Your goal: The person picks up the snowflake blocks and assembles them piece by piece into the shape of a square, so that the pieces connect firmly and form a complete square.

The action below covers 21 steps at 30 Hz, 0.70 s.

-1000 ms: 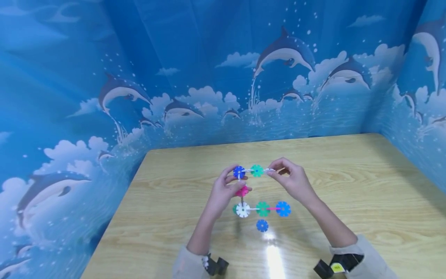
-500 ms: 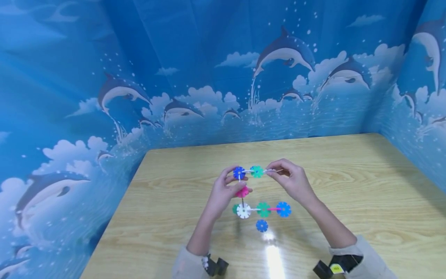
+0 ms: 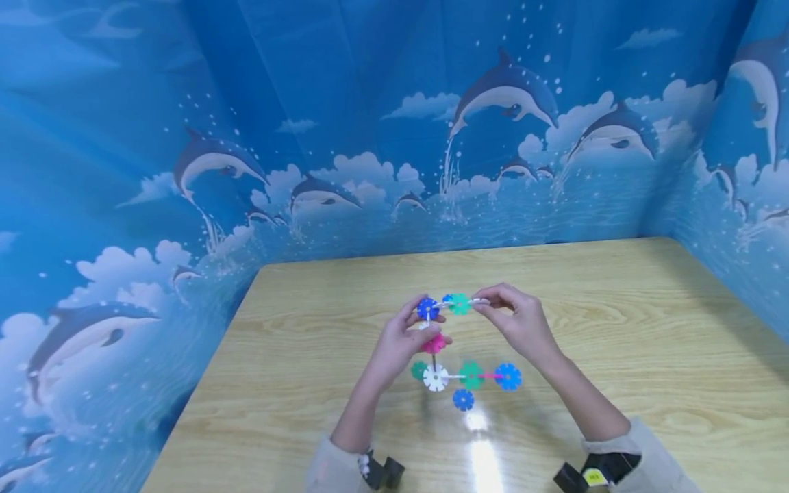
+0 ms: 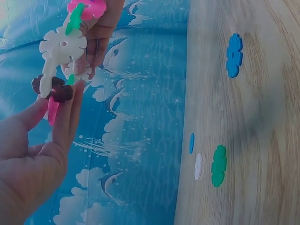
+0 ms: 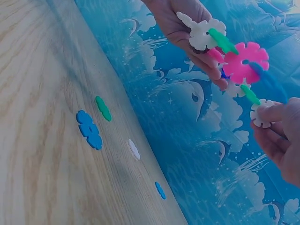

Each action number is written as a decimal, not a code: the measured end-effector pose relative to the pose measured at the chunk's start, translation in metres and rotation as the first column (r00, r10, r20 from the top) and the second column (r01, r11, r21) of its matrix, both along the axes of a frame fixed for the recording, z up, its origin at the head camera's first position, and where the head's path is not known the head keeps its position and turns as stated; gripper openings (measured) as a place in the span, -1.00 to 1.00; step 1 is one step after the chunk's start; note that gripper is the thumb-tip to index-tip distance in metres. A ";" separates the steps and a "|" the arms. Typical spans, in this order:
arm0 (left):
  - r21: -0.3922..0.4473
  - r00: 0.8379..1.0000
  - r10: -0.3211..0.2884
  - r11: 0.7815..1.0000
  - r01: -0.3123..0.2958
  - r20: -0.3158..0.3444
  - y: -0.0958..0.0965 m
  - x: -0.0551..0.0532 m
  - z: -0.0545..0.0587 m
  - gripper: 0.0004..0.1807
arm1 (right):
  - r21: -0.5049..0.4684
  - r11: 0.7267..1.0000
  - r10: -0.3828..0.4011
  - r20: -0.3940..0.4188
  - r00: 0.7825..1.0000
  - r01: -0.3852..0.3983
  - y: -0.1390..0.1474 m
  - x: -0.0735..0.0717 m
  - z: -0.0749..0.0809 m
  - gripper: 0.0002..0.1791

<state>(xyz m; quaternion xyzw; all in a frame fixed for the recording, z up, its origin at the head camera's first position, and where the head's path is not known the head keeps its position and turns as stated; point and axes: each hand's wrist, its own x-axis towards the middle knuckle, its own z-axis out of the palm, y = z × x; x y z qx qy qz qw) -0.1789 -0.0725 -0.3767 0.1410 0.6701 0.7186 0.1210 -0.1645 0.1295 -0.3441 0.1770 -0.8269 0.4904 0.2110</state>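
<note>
Between my two hands hangs a C-shaped chain of interlocking snowflake discs, off the table. My left hand (image 3: 397, 346) grips its left side around a pink disc (image 3: 435, 342) and a dark blue disc (image 3: 428, 309). A green disc (image 3: 459, 304) sits on the upper arm of the chain. At that arm's end my right hand (image 3: 518, 322) pinches a white disc (image 5: 260, 114) between thumb and fingers. The lower arm carries a white disc (image 3: 435, 377), a green disc (image 3: 472, 376) and a blue disc (image 3: 508, 376). In the left wrist view, a brown disc (image 4: 58, 91) shows at the left fingertips.
Loose discs lie on the wooden table (image 3: 647, 329): a blue one (image 4: 234, 55), a green one (image 4: 219, 166), a white one (image 4: 198, 166) and a smaller-looking blue one (image 4: 191, 143). A blue dolphin-print curtain (image 3: 370, 123) stands behind the table and along its sides.
The chain and my left hand have shifted slightly right and down in the head view. My right hand keeps pinching the white disc, nearly in place. The loose discs lie still.
</note>
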 end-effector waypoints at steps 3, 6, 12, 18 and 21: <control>-0.040 0.998 -0.048 0.998 0.046 -0.036 -0.001 0.002 0.000 -0.29 | -0.026 1.000 0.009 -0.018 1.000 -0.010 0.002 -0.001 -0.001 -0.90; -0.048 0.995 -0.070 0.997 0.067 -0.066 0.000 0.003 0.000 -0.30 | -0.061 0.998 0.023 -0.060 0.998 -0.027 0.002 -0.001 -0.003 -0.88; -0.013 0.996 -0.055 0.998 0.054 -0.065 0.005 0.004 -0.003 -0.32 | -0.104 0.992 0.043 -0.227 0.973 -0.068 0.003 -0.005 -0.013 -0.85; 0.003 0.996 -0.050 0.999 0.050 -0.079 0.008 0.003 -0.005 -0.39 | -0.126 0.988 0.043 -0.324 0.945 -0.088 0.007 -0.020 -0.036 -0.81; -0.004 0.995 -0.051 0.999 0.050 -0.087 0.009 0.003 -0.005 -0.45 | -0.134 0.987 0.034 -0.335 0.942 -0.084 0.009 -0.024 -0.043 -0.82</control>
